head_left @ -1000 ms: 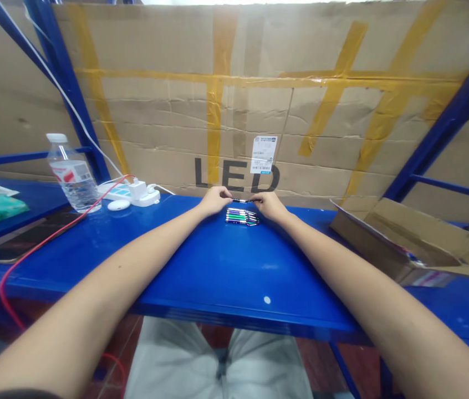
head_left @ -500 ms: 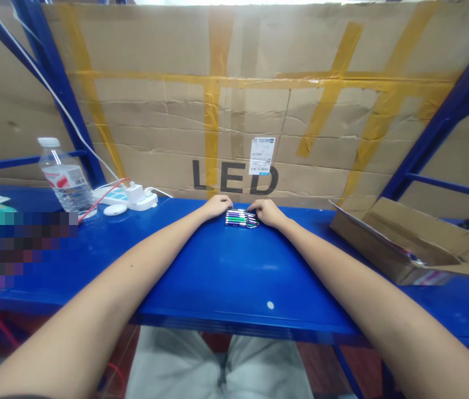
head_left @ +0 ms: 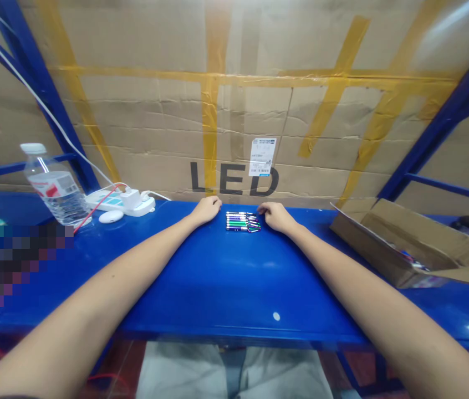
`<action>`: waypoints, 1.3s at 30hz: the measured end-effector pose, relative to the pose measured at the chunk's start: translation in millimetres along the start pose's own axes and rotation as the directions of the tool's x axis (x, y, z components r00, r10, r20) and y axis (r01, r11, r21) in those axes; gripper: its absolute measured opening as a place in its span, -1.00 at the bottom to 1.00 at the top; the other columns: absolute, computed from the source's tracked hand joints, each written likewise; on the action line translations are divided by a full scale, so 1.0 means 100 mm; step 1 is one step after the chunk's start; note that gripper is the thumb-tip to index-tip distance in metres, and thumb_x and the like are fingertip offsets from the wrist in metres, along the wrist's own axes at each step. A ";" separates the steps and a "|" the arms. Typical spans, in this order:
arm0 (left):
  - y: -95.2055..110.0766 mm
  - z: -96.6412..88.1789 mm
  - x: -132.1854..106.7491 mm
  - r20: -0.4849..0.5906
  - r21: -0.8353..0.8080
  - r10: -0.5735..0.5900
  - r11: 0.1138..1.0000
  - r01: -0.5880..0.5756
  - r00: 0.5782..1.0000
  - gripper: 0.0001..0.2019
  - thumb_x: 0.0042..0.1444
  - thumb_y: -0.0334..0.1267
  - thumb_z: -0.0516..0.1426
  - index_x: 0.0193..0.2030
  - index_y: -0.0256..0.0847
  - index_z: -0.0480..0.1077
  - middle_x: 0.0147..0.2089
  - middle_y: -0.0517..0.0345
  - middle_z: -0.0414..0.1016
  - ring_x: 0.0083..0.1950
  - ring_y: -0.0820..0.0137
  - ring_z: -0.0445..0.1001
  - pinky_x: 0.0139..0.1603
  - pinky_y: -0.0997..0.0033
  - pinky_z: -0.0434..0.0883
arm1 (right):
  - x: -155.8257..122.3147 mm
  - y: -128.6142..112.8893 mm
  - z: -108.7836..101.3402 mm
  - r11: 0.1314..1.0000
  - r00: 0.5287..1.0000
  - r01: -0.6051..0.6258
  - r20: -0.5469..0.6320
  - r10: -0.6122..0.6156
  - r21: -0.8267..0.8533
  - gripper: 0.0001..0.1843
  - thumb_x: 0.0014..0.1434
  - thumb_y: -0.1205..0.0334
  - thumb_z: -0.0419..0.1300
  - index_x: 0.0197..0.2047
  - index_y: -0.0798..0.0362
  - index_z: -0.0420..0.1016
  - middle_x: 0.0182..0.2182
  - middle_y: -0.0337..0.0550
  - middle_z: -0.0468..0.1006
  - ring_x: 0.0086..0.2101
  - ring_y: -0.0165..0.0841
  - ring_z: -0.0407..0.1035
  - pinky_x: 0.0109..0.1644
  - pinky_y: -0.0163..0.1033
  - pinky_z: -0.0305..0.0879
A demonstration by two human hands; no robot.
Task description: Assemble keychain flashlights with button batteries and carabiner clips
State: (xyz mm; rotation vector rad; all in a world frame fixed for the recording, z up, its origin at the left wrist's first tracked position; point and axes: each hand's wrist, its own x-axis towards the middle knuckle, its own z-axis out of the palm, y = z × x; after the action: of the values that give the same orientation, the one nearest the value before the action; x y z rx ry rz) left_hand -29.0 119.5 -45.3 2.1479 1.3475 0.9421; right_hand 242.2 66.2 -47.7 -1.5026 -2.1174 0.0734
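Several slim, shiny tubes (head_left: 238,221) in purple, green and silver lie side by side in a neat row on the blue table. Clip-like loops show at their right ends; they look like small keychain flashlights, though they are too small to be sure. My left hand (head_left: 207,209) rests just left of the row, apart from it, fingers loosely bent and holding nothing. Beyond the right ends is my right hand (head_left: 276,216), its fingers loosely bent with the index finger pointing toward the loops. I see nothing in it.
An open cardboard box (head_left: 396,260) with small items inside stands at the right. Leftward are a water bottle (head_left: 55,185), a white power strip (head_left: 138,205), a round white case (head_left: 111,216) and a red cable (head_left: 97,205). A large cardboard sheet (head_left: 159,127) rises behind the blue table (head_left: 234,293).
Both hands have drawn away from the tubes, the left one to the left and the right one to the right. The row now shows fully between them. The view has shifted slightly.
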 end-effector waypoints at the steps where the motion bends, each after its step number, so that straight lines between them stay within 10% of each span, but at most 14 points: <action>1: -0.03 -0.02 -0.03 -0.012 0.027 -0.007 1.000 0.007 1.000 -0.81 0.16 -0.23 0.05 -0.41 -0.19 0.44 -0.25 0.00 0.59 -0.16 0.21 0.49 -0.01 0.24 0.38 | -0.01 0.00 -0.02 1.000 1.000 -0.007 0.015 0.007 -0.025 -0.51 0.03 0.63 -0.01 -0.10 0.18 0.62 -0.17 0.01 0.66 -0.15 -0.27 0.51 -0.01 -0.29 0.33; 17: 0.06 0.01 -0.24 -0.093 0.062 -0.252 0.964 0.258 0.963 -0.90 0.02 -0.35 0.14 -0.39 -0.19 0.51 -0.18 0.00 0.62 -0.13 0.18 0.52 -0.08 0.30 0.39 | 0.07 -0.20 -0.17 0.955 0.981 0.027 0.192 0.032 -0.296 -0.71 0.04 0.50 0.12 -0.28 0.12 0.65 -0.19 0.13 0.63 -0.16 -0.12 0.49 -0.09 -0.20 0.33; 22: 0.25 -0.18 -0.42 -0.004 0.384 -0.289 0.884 0.268 0.957 -0.86 0.10 -0.23 0.12 -0.31 -0.21 0.48 -0.17 -0.10 0.59 -0.16 0.17 0.52 -0.12 0.30 0.40 | 0.24 -0.18 -0.33 0.982 0.928 -0.054 0.354 0.116 -0.179 -0.75 0.00 0.51 0.13 -0.33 0.16 0.63 -0.31 0.13 0.64 -0.32 -0.19 0.52 -0.27 -0.25 0.34; 26: 0.45 -0.29 -0.51 0.138 0.608 -0.277 0.781 0.140 0.951 -0.78 0.17 -0.21 0.03 -0.21 -0.22 0.46 -0.09 -0.14 0.57 -0.11 0.13 0.53 -0.14 0.25 0.41 | 0.23 -0.15 -0.37 0.962 0.863 -0.270 0.433 0.260 -0.041 -0.68 0.01 0.51 0.09 -0.23 0.17 0.61 -0.40 0.02 0.64 -0.44 -0.28 0.51 -0.38 -0.31 0.33; 30: 0.68 -0.22 -0.55 0.171 0.634 -0.223 0.770 0.066 0.960 -0.73 0.21 -0.22 -0.04 -0.20 -0.21 0.47 -0.10 -0.15 0.57 -0.13 0.13 0.53 -0.18 0.22 0.40 | 0.12 -0.19 -0.30 0.969 0.914 -0.241 0.324 0.246 -0.057 -0.71 0.00 0.52 0.10 -0.29 0.13 0.61 -0.23 0.06 0.66 -0.20 -0.17 0.54 -0.21 -0.29 0.35; 39: 0.84 -0.09 -0.56 0.256 0.349 0.207 0.891 -0.290 0.944 -0.83 0.13 -0.28 0.04 -0.23 -0.20 0.45 -0.21 0.05 0.57 -0.23 0.30 0.48 -0.21 0.35 0.34 | -0.27 -0.30 -0.35 0.951 0.937 -0.306 0.162 0.309 -0.039 -0.69 0.03 0.52 0.09 -0.22 0.16 0.60 -0.14 0.11 0.65 -0.08 -0.14 0.50 -0.08 -0.27 0.30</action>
State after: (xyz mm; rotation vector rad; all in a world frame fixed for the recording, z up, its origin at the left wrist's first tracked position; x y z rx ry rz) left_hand -0.9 32.7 -0.8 2.6841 1.2472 0.5407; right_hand 238.7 21.9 -18.6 -1.8836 -1.9893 0.3087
